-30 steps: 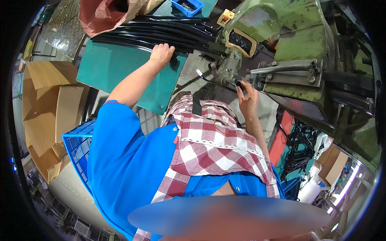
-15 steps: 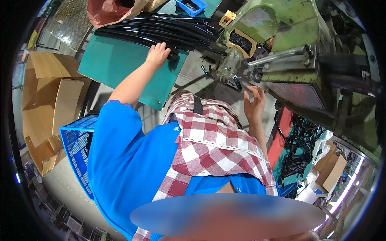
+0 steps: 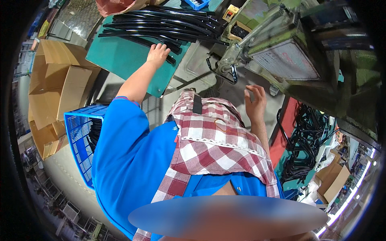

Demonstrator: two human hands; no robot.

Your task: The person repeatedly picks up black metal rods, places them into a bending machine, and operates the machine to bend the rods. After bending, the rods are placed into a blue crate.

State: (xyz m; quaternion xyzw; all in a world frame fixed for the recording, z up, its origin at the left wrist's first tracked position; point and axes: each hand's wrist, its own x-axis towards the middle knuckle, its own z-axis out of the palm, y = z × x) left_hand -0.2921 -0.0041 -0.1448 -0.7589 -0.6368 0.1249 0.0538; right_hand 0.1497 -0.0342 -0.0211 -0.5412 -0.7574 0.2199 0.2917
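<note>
My left hand (image 3: 159, 54) is over the green tabletop (image 3: 116, 58), its fingers closed round a slim black tube (image 3: 171, 60). One end of that tube sticks out to the right of my fingers. Just beyond it lies a pile of long, glossy black tubes (image 3: 161, 25), slightly curved. My right hand (image 3: 256, 100) hovers in front of the green machine (image 3: 317, 86), fingers half bent and apart, with nothing visible in it. Closest to it is a bent black bar (image 3: 234, 74) at the machine's front.
At left stand an open cardboard box (image 3: 74, 90) and a blue plastic crate (image 3: 80, 140) holding black parts. Bent black frames (image 3: 303, 148) lie heaped at the right, beside a red panel (image 3: 283, 134). A blue tray (image 3: 197, 4) and a yellow switch box (image 3: 230, 13) are at the back.
My view has shifted, so table and machine sit higher in it. Against the tabletop, my left hand and the tube are slightly nearer to me. My right hand has hardly moved.
</note>
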